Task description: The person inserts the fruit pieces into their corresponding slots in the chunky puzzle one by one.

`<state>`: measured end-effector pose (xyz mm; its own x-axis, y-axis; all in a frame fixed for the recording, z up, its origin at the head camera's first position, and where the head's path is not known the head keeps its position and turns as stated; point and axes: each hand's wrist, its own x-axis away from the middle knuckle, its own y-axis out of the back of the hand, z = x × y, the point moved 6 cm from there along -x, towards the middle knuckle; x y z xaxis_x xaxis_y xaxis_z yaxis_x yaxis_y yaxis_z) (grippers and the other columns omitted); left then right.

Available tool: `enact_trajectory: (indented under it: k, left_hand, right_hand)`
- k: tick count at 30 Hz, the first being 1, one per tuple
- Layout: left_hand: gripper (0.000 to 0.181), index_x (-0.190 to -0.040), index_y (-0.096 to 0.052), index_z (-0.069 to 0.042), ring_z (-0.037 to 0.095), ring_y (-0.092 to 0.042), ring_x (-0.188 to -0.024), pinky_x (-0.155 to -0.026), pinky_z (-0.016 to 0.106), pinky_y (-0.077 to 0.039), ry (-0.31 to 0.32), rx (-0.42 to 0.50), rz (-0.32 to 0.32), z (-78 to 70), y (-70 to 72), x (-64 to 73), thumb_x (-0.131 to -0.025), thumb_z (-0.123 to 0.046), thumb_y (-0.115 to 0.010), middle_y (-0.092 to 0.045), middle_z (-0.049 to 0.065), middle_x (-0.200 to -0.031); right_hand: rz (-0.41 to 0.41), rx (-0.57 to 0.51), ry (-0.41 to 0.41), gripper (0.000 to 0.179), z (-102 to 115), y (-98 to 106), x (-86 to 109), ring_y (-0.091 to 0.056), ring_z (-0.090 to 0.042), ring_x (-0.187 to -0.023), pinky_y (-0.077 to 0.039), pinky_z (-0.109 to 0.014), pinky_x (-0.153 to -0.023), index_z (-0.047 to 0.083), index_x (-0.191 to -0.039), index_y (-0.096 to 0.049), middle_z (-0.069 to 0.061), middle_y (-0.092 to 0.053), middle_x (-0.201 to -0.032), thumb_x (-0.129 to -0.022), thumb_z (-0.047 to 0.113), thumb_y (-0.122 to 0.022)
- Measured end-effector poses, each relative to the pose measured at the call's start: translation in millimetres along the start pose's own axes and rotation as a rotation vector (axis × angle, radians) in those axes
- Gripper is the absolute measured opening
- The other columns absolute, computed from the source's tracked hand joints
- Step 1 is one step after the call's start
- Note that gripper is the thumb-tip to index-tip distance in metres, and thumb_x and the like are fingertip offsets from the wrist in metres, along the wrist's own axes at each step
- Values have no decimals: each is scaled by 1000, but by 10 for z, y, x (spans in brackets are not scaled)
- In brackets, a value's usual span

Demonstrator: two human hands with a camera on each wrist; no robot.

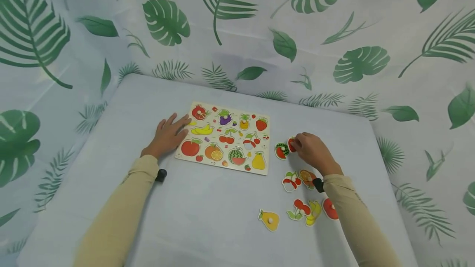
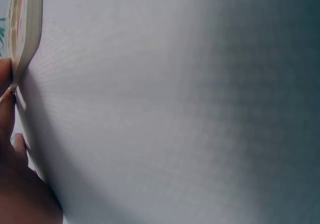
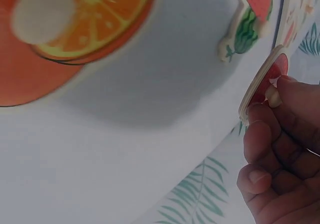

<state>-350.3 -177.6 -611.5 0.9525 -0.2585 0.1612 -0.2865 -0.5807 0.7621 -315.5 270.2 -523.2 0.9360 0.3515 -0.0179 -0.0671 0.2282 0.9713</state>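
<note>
A wooden fruit puzzle board [image 1: 213,138] lies on the table, printed with fruit shapes. My left hand [image 1: 168,135] rests at its left edge, fingers spread and fingertips on the border; in the left wrist view the fingers [image 2: 6,114] touch the board's corner [image 2: 31,23]. My right hand [image 1: 311,151] pinches a small round knob [image 3: 273,96] on a red fruit puzzle piece [image 3: 265,81], which is tilted up on its side in the right wrist view. Fingers hide much of that piece. Just left of it lies a watermelon piece [image 1: 281,151].
Nearer me on the right lie a red-and-white cherry-like piece [image 1: 291,181], an orange piece [image 1: 307,177], a cherry piece [image 1: 301,207], a banana piece [image 1: 313,212], a red round piece [image 1: 330,208] partly under the sleeve, and a pear piece [image 1: 269,220]. A leaf-printed cloth [image 1: 237,48] hangs behind the table.
</note>
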Motion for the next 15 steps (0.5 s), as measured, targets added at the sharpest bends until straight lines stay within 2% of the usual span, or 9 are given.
enact_trajectory:
  k: [8,15]
  left_hand:
    - [57,-167,-38,-14,33,1,-165,-129,56,7,-3,9,-17,-2,-33,-5,-114,-30,-48,-25,7,-177]
    - [57,-168,-37,-14,33,1,-165,-129,55,8,6,-4,-1,-9,0,9,-114,-29,-48,-24,6,-177]
  right_hand:
    - [50,8,-3,11,41,58,-226,-61,-27,-72,-58,-44,-67,-7,-99,-71,-13,-68,-85,-101,4,-73]
    - [60,2,-9,11,84,81,-430,-63,-28,-75,-60,-46,-72,-6,-100,-72,-14,-69,-87,-101,5,-72]
